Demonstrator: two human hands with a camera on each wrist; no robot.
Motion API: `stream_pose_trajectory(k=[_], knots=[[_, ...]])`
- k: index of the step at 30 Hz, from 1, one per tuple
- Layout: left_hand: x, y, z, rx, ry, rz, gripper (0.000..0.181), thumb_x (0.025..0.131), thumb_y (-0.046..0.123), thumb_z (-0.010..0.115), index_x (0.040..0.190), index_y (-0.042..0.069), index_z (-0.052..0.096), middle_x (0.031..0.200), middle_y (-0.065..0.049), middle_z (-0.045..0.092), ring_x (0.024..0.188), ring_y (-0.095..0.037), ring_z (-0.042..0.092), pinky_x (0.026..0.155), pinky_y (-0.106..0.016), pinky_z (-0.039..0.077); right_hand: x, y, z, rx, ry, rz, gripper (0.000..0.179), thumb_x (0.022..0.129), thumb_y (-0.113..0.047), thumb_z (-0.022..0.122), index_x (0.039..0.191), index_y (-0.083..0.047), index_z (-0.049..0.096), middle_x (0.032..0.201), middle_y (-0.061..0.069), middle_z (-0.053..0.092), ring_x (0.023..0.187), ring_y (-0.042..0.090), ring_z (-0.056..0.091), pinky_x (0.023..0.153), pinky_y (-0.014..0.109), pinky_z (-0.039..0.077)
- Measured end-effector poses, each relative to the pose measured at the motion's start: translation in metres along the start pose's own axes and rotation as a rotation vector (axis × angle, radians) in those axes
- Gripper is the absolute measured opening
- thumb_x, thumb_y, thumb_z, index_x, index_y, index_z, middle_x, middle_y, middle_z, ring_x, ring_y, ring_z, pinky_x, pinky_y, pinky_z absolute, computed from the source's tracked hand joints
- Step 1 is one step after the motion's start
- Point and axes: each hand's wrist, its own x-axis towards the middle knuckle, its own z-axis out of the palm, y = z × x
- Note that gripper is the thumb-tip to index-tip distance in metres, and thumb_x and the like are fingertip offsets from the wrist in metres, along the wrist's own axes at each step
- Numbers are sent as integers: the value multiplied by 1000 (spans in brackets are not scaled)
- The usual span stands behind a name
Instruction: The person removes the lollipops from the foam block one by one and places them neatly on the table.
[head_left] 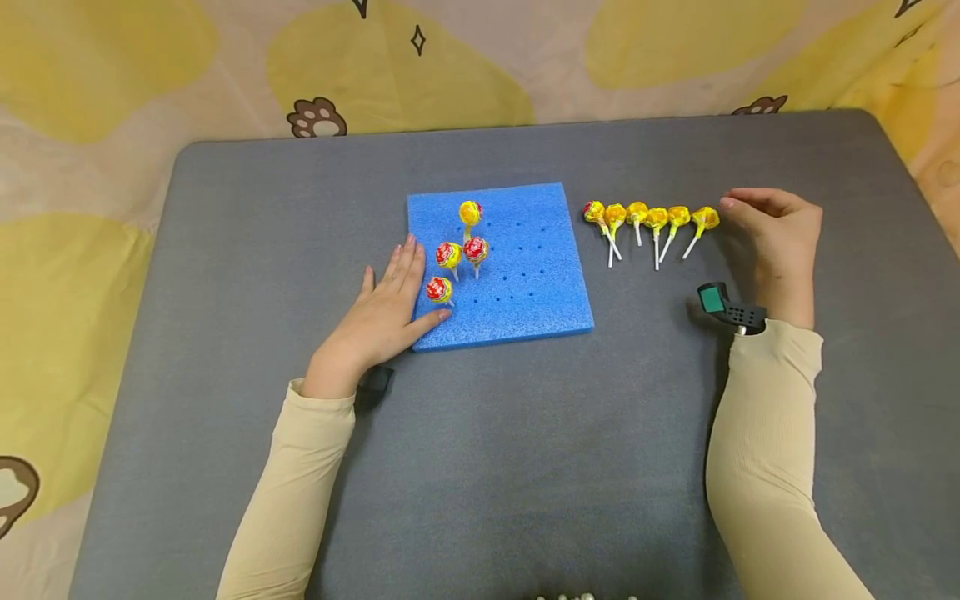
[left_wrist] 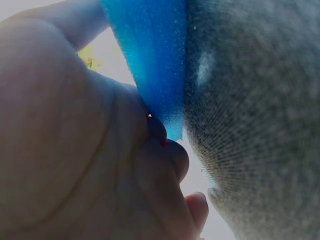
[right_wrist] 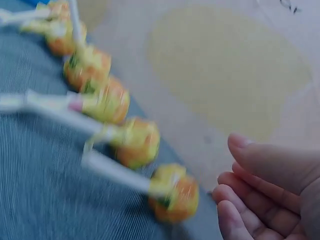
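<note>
A blue foam board (head_left: 517, 312) with rows of small holes lies on the grey table. Several wrapped lollipops stand upright in its left part, among them a yellow one (head_left: 470, 213) and a red-topped one (head_left: 439, 290). My left hand (head_left: 384, 312) rests along the board's left edge, fingers straight and thumb over the near corner. To the right of the board lies a row of yellow lollipops (head_left: 656, 219), sticks mostly toward me. Just beside the rightmost lollipop (right_wrist: 175, 195) is my right hand (head_left: 776, 229), its fingers loosely bent, apart from it and holding nothing.
The grey table (head_left: 540, 450) ends at the back against a cloth (head_left: 465, 67) with yellow patches and paw prints. A black strap device (head_left: 731, 308) sits at the right wrist. Several small pale round things (head_left: 587, 597) show at the bottom edge.
</note>
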Motion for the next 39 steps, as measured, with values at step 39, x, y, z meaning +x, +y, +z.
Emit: stream_pose_trajectory(k=[39], knots=[[0,-2,2,-1,6,-4,90,94,51,47,149,3,-6,155,-8,-18,142,-24,-12,109,-57,-4,-83,-5,148,-240,-603,-135,18,79,-1,74,97,3,72,92,6,71,81,11,66,74,21,50]])
